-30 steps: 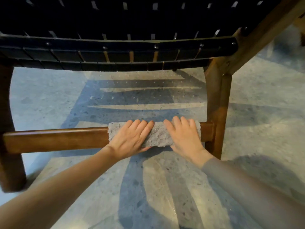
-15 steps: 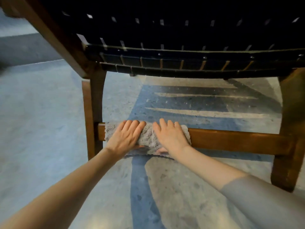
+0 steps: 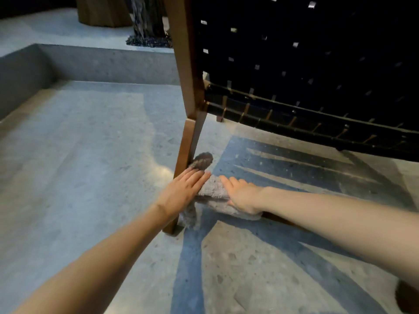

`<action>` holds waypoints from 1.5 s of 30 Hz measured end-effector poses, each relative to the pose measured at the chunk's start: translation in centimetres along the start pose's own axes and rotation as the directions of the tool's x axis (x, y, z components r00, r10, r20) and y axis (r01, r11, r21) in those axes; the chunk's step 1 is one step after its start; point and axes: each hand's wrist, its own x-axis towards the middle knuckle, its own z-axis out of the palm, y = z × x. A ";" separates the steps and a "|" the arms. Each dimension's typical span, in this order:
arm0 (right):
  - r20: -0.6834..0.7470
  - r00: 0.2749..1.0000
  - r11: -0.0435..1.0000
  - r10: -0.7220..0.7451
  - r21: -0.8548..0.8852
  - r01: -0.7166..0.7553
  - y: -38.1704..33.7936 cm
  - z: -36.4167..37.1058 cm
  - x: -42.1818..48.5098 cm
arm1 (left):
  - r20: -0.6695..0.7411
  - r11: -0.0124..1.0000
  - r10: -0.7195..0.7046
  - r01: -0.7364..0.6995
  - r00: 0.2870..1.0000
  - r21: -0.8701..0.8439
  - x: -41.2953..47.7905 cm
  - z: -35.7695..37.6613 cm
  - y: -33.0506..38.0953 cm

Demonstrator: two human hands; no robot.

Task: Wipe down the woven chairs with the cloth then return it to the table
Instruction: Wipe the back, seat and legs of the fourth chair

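The woven chair [image 3: 294, 64] has black straps on a brown wooden frame and fills the upper right. A grey fluffy cloth [image 3: 214, 189] is wrapped where the left leg [image 3: 189, 141] meets the low crossbar [image 3: 278, 219]. My left hand [image 3: 181, 191] presses the cloth flat against the leg, fingers straight. Over the crossbar, my right hand [image 3: 243, 196] holds the cloth with its fingers curled across the top. The cloth's ends stick out above and hang below my hands. Most of the crossbar is hidden by my right arm.
Polished grey stone floor [image 3: 79, 155] lies all around. A raised stone step [image 3: 102, 62] runs along the far left. On it stand a wooden base [image 3: 102, 12] and a dark fringed object [image 3: 147, 23]. Another chair leg [image 3: 408, 298] shows at the bottom right.
Both hands slid the cloth left along the crossbar to the left leg. My left hand now presses the leg instead of the bar. My view has swung left and tilted.
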 end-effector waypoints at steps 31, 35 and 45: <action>-0.452 0.554 0.307 0.699 0.890 0.338 -4.9 -7.9 6.2 | 0.059 -0.015 -0.803 0.079 0.593 -0.997 6.9 -5.1 -8.9; -0.469 0.657 0.154 0.591 0.865 0.478 -5.1 -7.3 7.7 | 0.059 -0.144 -0.649 -0.046 0.758 -0.989 7.7 -3.0 -8.8; -0.369 0.780 0.063 0.505 0.917 0.394 -6.5 -7.8 9.4 | 0.030 -0.075 -0.526 -0.011 0.850 -0.997 7.6 -1.3 -8.0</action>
